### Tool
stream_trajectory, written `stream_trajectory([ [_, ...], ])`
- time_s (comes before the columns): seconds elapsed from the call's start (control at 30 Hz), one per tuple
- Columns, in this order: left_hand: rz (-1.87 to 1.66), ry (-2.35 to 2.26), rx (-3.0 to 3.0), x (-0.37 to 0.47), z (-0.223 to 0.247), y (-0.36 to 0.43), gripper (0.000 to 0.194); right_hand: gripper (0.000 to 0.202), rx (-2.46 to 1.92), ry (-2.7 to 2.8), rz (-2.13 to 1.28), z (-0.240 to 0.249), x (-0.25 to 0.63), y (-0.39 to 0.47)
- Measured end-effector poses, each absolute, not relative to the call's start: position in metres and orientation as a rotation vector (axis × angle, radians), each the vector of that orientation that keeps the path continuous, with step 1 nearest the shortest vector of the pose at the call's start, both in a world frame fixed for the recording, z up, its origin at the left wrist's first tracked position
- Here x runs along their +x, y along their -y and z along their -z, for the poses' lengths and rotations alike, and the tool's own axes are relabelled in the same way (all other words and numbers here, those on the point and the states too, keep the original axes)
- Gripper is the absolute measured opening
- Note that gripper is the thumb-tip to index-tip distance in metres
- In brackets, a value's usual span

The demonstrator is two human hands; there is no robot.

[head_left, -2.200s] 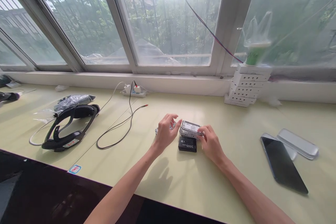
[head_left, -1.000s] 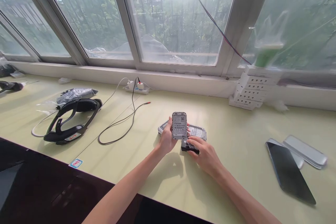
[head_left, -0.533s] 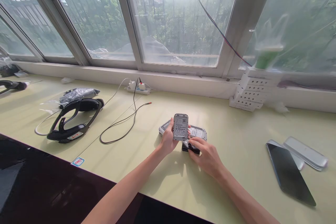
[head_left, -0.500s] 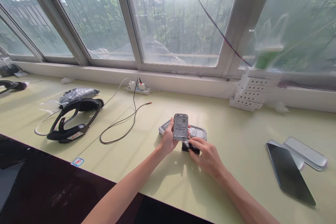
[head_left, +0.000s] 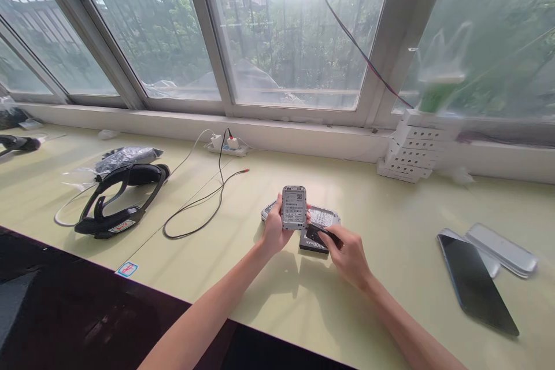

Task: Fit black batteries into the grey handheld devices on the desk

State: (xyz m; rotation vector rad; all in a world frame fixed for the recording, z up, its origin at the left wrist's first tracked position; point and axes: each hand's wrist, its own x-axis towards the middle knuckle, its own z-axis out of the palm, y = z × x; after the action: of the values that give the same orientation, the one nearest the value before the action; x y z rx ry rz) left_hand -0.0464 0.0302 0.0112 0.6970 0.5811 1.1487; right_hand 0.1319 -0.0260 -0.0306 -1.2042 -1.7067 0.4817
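I have the labelled case (head_left: 293,208) in my left fingers (head_left: 279,206); just right of them, my right fingers (head_left: 341,232) pinch what looks like a battery (head_left: 315,233), partly covered.

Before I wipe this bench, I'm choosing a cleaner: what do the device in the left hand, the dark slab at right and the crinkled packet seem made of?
Held device: probably hard plastic, fairly matte grey, judging by its moulded, slotted edges; metal isn't ruled out.
Dark slab: perhaps smooth glass, given its even dark face.
Crinkled packet: likely thin silvery plastic film, its creases catching light.
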Motion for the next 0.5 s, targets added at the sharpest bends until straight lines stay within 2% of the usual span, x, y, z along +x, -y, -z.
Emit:
stream_trajectory([
  [0.17,-1.203,-0.558,0.712,-0.0499,-0.0116,-0.0325,0.051,0.038,-1.256,1.397,-0.796,0.0211,0.1315,0.0274],
  [0.33,-1.103,-0.548,0.76,-0.0457,-0.0074,-0.028,0.05,0.042,-1.137,1.099,-1.21,0.0192,0.1316,0.0234],
  [0.5,-1.004,-0.597,0.778,-0.0402,-0.0018,-0.024,0.053,0.04,-1.007,1.032,-1.363,0.0237,0.1332,0.0197],
])
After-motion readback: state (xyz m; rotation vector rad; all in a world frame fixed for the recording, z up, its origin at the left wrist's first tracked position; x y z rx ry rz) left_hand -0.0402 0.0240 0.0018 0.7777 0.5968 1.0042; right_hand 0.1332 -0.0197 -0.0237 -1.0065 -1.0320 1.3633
